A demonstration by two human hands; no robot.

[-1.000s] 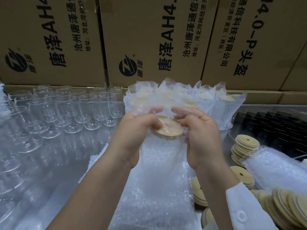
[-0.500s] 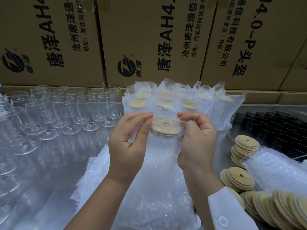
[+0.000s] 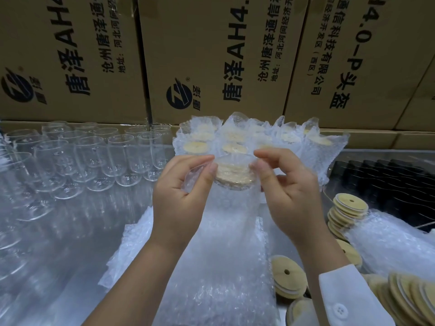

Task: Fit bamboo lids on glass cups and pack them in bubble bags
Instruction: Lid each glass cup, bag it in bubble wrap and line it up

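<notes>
Left hand: fingers curled, thumb and fingertips pinching a flap of the bubble bag at its mouth, left of the lid. Right hand: thumb and forefinger pinching the mouth's right edge, other fingers loosely bent, white sleeve on that arm. The bag hangs down from the two pinches toward the table. The lid sits just inside the mouth, between the fingertips, seen through the film. Cup under the lid is too hidden by bubble film to make out.

Versus 1.0 s ago: the hands were closed in over the lid, now they are apart and the whole lid shows. Versus 0.5 s ago: about the same grip, both hands still on the mouth, left now with a clearer fold of film.

Around the bag: loose lids near, lower right. A row of lids on edge further right. A lid stack right, beside a heap of bubble film. A black tray is behind that stack. Bare glass cups left, upright in rows, nothing in them. Packed cups just behind the bag, each in its own bubble bag with a lid showing at the top. Cartons at the back.
</notes>
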